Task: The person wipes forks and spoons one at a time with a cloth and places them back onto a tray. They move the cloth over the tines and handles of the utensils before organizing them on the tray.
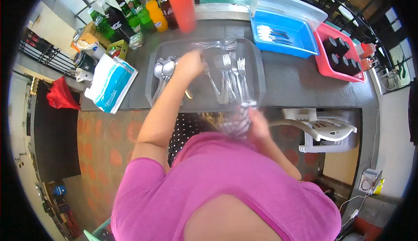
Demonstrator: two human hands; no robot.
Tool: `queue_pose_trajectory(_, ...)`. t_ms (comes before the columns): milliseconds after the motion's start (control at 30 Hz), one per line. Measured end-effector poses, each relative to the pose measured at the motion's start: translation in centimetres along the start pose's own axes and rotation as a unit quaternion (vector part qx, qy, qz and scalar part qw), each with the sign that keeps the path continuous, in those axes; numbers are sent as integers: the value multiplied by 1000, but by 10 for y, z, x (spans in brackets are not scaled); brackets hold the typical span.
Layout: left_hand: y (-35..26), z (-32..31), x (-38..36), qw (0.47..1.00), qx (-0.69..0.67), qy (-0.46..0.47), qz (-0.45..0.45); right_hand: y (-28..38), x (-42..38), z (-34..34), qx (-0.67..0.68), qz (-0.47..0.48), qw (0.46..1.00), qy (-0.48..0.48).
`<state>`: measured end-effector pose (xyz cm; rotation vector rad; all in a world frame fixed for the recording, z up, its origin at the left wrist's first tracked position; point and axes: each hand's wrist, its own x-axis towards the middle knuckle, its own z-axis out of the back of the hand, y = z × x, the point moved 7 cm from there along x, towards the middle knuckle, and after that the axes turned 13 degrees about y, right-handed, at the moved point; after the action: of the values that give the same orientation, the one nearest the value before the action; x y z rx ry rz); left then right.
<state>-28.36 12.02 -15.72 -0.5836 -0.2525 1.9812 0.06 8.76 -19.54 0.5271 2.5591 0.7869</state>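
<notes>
My left hand (190,65) is over the grey tray (260,66), its fingers closed at the tined end of a fork (212,82). Beside that fork lie several more forks (233,77) with tines pointing away from me. Another group of forks (217,45) lies crosswise at the tray's far side. Spoons (168,68) are bunched at the left of the tray, partly hidden by my left forearm. Near my body, my right hand (259,125), slightly blurred, is closed on a striped cloth (237,123).
Bottles (154,12) and a red cup stack (180,5) stand behind the tray. A tissue pack (112,84) lies left. A blue bin (285,40) with wrapped cutlery and a pink basket (324,62) of dark containers sit right. A white chair (324,130) is below the counter.
</notes>
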Motion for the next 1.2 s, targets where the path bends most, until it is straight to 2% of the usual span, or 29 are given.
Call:
queue_pose_trajectory(33, 3, -6, -3, 1000, 0, -2, 5, -2, 2, 0, 0, -4, 1000, 4)
queue_pose_trajectory(100, 14, -14, -6, 996, -22, -78, 27, -3, 6, -2, -8, 15, 999, 39)
queue_pose_trajectory(233, 18, -24, 4, 995, -9, -94, 41, -6, 7, -9, -14, 9, 998, 66)
queue_pose_trajectory(267, 21, -26, 7, 995, -10, -96, 39, -4, 7, -13, -29, 15, 997, 73)
queue_pose_trajectory(333, 25, -23, 9, 987, -32, -155, -16, -1, 5, -16, -35, 28, 996, 83)
queue_pose_trajectory(367, 30, -25, 13, 987, -31, -154, -19, -1, 4, -14, -34, 31, 996, 81)
queue_pose_trajectory(433, 42, -30, 21, 981, -158, -108, -21, -3, 2, -6, -37, 24, 997, 68)
queue_pose_trajectory(500, 42, -23, 18, 980, -151, -118, -56, -2, 0, -4, -27, 32, 996, 73)
queue_pose_trajectory(600, 37, -11, 5, 957, -270, -97, -51, -3, -2, 0, -17, 37, 997, 65)
queue_pose_trajectory(633, 36, -14, 5, 957, -270, -97, -49, -4, -2, 2, -15, 32, 998, 54)
queue_pose_trajectory(700, 32, -8, 2, 961, -205, -169, -79, -4, -1, -2, -18, 34, 997, 71)
queue_pose_trajectory(900, 26, -31, 23, 960, -209, -169, -85, -1, 1, -15, -42, 39, 994, 90)
queue_pose_trajectory(1033, 11, -22, 13, 953, -113, -250, -126, 2, -3, -14, -54, 57, 990, 113)
queue_pose_trajectory(1067, 14, -21, 15, 953, -113, -249, -128, 2, -4, -14, -54, 58, 991, 112)
queue_pose_trajectory(1133, 26, -31, 29, 942, -292, -131, -103, 6, -4, -19, -27, 84, 989, 123)
queue_pose_trajectory(1167, 27, -32, 28, 942, -293, -130, -103, 7, -3, -20, -27, 83, 989, 122)
queue_pose_trajectory(1200, 20, -22, 15, 931, -327, -124, -100, 14, -2, -22, -14, 122, 984, 126)
